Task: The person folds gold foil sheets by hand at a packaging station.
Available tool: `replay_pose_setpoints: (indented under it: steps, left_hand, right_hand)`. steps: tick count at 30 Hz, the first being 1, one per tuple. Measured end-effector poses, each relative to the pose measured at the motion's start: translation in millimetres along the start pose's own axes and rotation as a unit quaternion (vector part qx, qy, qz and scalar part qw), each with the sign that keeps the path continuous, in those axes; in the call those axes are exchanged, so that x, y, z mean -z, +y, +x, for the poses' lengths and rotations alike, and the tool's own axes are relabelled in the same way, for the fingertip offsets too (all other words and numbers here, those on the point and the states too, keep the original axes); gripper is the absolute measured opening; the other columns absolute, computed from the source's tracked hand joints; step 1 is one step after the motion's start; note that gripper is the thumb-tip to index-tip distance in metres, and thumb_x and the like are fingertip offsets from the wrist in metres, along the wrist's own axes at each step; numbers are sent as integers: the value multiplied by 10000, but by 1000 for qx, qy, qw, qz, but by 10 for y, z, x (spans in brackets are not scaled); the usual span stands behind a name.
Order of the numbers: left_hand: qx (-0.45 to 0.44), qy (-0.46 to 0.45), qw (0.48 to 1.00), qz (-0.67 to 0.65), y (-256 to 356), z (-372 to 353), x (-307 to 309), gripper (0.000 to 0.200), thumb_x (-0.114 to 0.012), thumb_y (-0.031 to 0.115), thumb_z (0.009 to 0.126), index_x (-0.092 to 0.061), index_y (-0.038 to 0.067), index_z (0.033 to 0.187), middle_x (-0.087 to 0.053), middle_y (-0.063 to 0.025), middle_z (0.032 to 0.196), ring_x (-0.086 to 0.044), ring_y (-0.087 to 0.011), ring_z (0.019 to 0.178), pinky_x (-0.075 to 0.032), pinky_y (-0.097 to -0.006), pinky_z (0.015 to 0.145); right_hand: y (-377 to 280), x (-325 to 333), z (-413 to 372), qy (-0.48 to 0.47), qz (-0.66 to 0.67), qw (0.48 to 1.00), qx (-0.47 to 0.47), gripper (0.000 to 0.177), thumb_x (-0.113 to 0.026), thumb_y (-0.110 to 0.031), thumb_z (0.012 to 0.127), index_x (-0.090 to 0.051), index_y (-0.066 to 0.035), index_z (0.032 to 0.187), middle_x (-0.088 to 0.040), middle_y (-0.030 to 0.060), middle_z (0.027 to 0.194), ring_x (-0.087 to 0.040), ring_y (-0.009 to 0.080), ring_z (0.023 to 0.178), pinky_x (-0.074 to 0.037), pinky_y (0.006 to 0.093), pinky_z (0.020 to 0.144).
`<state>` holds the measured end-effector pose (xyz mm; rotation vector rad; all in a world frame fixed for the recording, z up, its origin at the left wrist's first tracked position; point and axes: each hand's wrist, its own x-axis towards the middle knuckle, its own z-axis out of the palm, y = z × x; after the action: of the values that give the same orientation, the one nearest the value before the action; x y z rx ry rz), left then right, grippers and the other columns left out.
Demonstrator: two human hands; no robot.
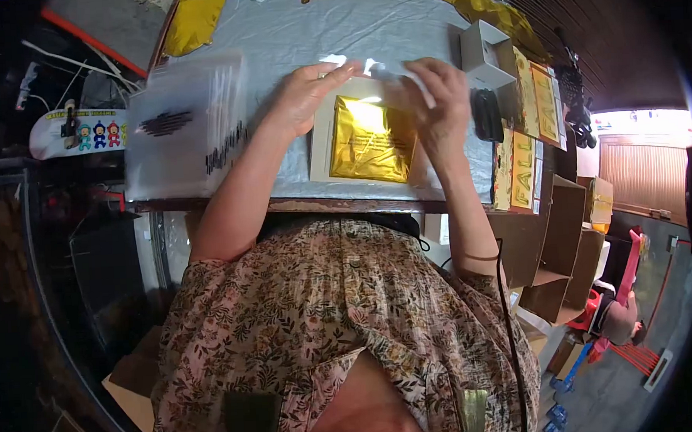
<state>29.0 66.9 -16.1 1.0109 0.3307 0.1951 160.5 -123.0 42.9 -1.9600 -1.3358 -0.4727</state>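
Foil packet, gold, lies on a cream card near the counter's front edge; left hand and right hand, fingers curled, pinch clear plastic film over the card's far edge; beyond the right hand stands a white box.
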Motion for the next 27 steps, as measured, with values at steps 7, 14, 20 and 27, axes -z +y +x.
replay_pose_setpoints:
  steps: [7, 14, 20, 27]
  left_hand:
    - [-8, 11, 1000, -26, 44, -24, -56, 324, -722, 218, 988, -704, -37, 1188, -714, -89, 1152, -650, -140, 1061, -523, -284, 935]
    - [-37, -10, 999, 25, 41, -40, -41, 343, -715, 148, 980, -689, -71, 1242, -725, -116, 1158, -663, -152, 1056, -521, -271, 941]
    - [-23, -17, 999, 43, 28, -61, -40, 358, -693, 199, 1001, -688, -62, 1247, -719, -98, 1196, -639, -148, 1133, -461, -300, 1042]
    - [-59, 13, 997, 57, 7, -98, -120, 322, -702, 189, 998, -703, -64, 1196, -717, -105, 1170, -663, -138, 1054, -518, -266, 932]
  right_hand:
    - [-217, -286, 254, -82, -42, 994, 64, 218, -750, -164, 834, -776, -106, 1042, -714, 30, 1038, -622, 249, 970, -446, 393, 885]
    - [-167, -295, 319, -115, -127, 972, 162, 214, -743, -174, 778, -735, -103, 979, -685, 15, 945, -618, 233, 949, -449, 390, 882]
    - [-7, -444, 346, -77, -94, 971, 205, 168, -756, -175, 734, -630, -94, 811, -588, 50, 830, -564, 251, 862, -424, 396, 790]
    - [66, -412, 357, -31, -61, 992, 109, 123, -726, -50, 786, -677, -81, 894, -646, 54, 859, -593, 265, 868, -431, 399, 775]
